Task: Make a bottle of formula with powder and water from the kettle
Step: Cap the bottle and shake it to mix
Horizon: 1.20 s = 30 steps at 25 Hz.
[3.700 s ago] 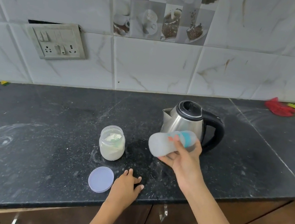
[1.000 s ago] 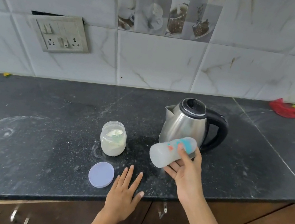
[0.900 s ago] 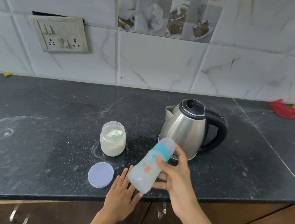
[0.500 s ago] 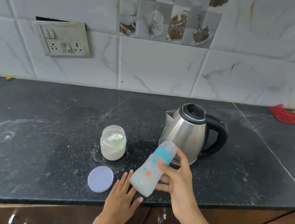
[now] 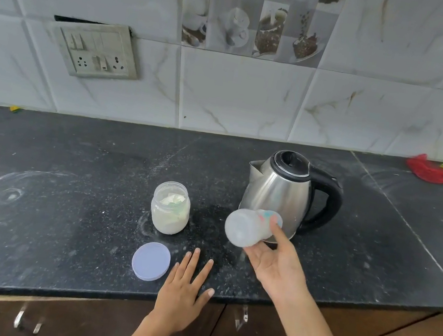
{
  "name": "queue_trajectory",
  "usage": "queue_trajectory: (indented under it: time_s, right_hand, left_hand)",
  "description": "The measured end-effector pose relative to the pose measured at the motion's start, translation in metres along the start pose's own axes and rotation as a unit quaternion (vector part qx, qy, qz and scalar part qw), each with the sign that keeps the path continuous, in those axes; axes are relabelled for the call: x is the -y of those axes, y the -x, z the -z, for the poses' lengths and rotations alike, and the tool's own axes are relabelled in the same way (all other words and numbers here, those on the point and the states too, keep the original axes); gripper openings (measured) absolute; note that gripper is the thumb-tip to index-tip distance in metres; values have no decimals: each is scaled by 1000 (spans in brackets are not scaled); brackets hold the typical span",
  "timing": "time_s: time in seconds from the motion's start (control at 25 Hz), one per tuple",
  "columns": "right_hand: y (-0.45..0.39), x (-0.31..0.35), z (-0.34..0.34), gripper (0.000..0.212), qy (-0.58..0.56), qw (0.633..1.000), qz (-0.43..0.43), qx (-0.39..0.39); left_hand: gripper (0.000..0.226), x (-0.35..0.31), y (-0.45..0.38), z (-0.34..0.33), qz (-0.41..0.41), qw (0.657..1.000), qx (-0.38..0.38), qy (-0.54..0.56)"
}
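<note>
Head view shows the right hand (image 5: 276, 262) gripping the bottle (image 5: 251, 228), now swung back sideways before the kettle (image 5: 281, 191) from tilted upright a moment ago, evidently shaking to mix, the left hand (image 5: 184, 288) flat with fingers spread beside the lid (image 5: 151, 261), and no readable label.

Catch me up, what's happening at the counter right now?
A person is making formula. The right hand holds the capped baby bottle on its side in the air, in front of the steel kettle; it looks like shaking. The left hand rests flat on the black counter, beside the loose lid. The powder jar stands open, left of the bottle.
</note>
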State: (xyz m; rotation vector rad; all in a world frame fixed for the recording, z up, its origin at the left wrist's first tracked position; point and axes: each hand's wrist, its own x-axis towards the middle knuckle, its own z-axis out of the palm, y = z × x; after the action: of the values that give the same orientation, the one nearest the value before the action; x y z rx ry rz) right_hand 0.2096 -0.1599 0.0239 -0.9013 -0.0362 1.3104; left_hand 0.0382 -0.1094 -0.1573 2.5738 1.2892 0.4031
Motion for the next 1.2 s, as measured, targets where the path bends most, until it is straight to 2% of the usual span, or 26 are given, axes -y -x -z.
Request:
queue_trajectory:
  time_s: [0.12, 0.24, 0.4, 0.6, 0.68, 0.76, 0.88, 0.96, 1.04, 1.12, 1.2]
  right_hand:
    - [1, 3, -5, 55, -74, 993, -89, 12]
    - [4, 5, -9, 65, -87, 990, -106, 22]
    - [13, 1, -15, 62, 11, 995, -94, 1]
    - [16, -8, -10, 44, 69, 994, -81, -21]
    - [18, -10, -4, 38, 70, 992, -101, 8]
    - [17, -13, 6, 44, 83, 990, -106, 52]
    - [16, -12, 10, 45, 170, 981, -66, 68]
    - [16, -8, 10, 60, 294, 955, 7, 46]
    - [16, -3, 8, 74, 368, 927, 63, 37]
    - [18, -2, 5, 73, 390, 917, 83, 23]
    - [20, -4, 0, 65, 354, 932, 73, 11]
  left_hand:
    - [60, 2, -1, -1, -4, 1000, -21, -13]
    - [60, 0, -1, 0, -15, 999, -26, -24]
    - [59, 2, -1, -3, -17, 998, -36, -47]
    - [60, 1, -2, 0, -5, 999, -16, -38]
    - [57, 1, -2, 0, 2, 999, -2, -42]
    - [58, 1, -3, 1, -1, 999, 11, -49]
    - [59, 1, -2, 1, -10, 998, 9, -54]
    - [59, 0, -2, 3, -9, 999, 8, -47]
    - [58, 0, 0, 5, -8, 999, 1, -40]
    - [59, -1, 0, 6, -12, 999, -19, -30]
    - [60, -2, 0, 4, -13, 999, -22, -23]
